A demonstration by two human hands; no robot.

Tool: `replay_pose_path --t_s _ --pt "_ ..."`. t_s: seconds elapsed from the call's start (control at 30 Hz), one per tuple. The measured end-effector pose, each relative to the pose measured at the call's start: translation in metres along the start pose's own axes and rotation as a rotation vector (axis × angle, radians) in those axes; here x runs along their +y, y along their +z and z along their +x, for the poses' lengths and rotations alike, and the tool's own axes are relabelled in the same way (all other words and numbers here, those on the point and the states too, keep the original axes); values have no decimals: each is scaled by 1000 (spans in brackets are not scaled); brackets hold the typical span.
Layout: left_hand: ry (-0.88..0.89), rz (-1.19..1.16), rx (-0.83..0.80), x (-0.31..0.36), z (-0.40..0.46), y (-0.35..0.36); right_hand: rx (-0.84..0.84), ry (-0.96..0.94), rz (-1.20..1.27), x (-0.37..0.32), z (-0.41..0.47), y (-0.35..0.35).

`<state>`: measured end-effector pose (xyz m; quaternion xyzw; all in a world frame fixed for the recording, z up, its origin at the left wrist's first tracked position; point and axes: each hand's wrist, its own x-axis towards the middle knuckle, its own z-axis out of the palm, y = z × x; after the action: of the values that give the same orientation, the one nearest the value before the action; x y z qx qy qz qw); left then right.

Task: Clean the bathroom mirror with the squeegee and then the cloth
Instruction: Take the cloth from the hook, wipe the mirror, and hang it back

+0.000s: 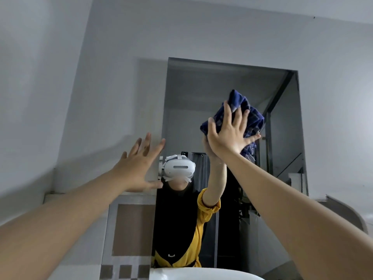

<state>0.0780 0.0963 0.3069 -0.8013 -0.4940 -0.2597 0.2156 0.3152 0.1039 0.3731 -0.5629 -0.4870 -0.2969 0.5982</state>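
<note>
The bathroom mirror point(218, 91) hangs on the wall straight ahead, tall and frameless. My right hand point(227, 134) presses a dark blue checked cloth point(245, 116) flat against the glass in the mirror's upper right part, fingers spread over it. My left hand point(139, 164) is open with fingers apart, resting on the wall just left of the mirror's left edge. The mirror reflects a person with a white headset, a yellow sleeve and the raised arm. No squeegee is in view.
A white basin rim point(201, 274) curves along the bottom edge below the mirror. Brown and grey tiles point(131, 229) cover the wall at the lower left. A curved white fixture point(347, 215) sits at the right edge.
</note>
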Motion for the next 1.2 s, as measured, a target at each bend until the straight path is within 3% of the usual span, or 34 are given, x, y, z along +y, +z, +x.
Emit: replay_pose_path --t_s 0.3,0.47,0.67,0.87,1.2 --pt "-14 -199 1 2 -25 39 -66 -431 -25 -75 -27 35" --pt "-22 -203 9 2 -32 52 -138 -739 -111 -59 -35 28" --pt "-24 -238 -2 0 -32 53 -145 -940 -193 -15 -35 18" --pt "-71 -243 -21 2 -30 51 -148 -931 -270 39 -21 -5" --pt "-84 -232 -6 5 -32 51 -71 -610 -238 140 4 -47"
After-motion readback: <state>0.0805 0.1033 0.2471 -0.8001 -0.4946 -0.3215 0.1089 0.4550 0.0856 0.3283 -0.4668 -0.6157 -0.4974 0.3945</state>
